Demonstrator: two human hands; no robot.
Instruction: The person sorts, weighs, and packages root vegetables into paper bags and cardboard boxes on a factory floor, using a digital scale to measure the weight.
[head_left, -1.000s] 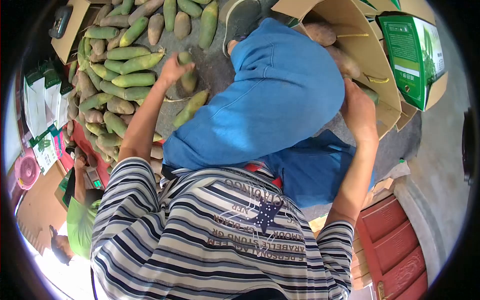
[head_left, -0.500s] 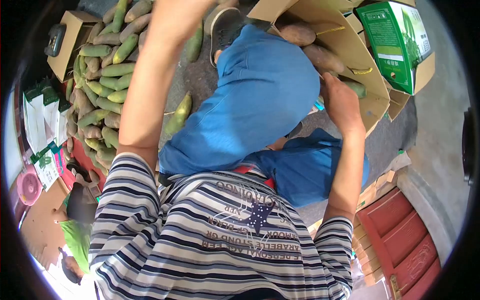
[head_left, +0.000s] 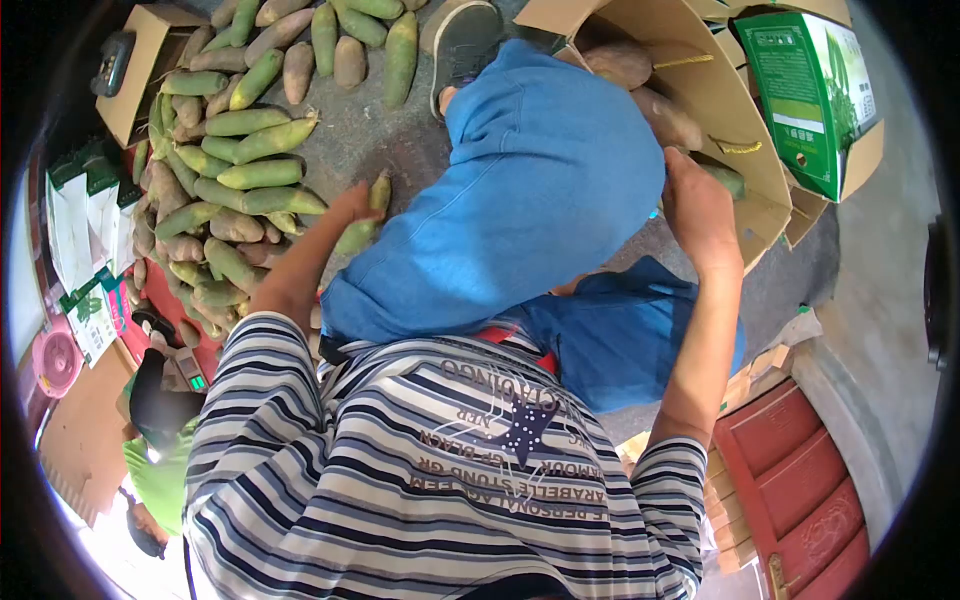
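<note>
My left hand point(head_left: 352, 206) reaches down to the floor beside my knee. Its fingers close across the middle of a lone green radish point(head_left: 354, 238), whose tip shows above them. At the right, my right hand point(head_left: 697, 205) is closed at the near edge of an open cardboard box point(head_left: 745, 105); its fingertips are partly hidden. Inside the box lie several large radishes point(head_left: 668, 118), brownish and green, with yellow cord loops on the inner wall.
A big heap of green radishes point(head_left: 250, 175) covers the floor at the left. Green-and-white printed cartons point(head_left: 795, 100) stand beyond the box. A small open carton point(head_left: 150, 70) holds a dark device. Another person in green point(head_left: 160, 470) is at lower left.
My left hand has come back from the far side of the floor to the lone radish by my knee. My right hand stays at the box edge.
</note>
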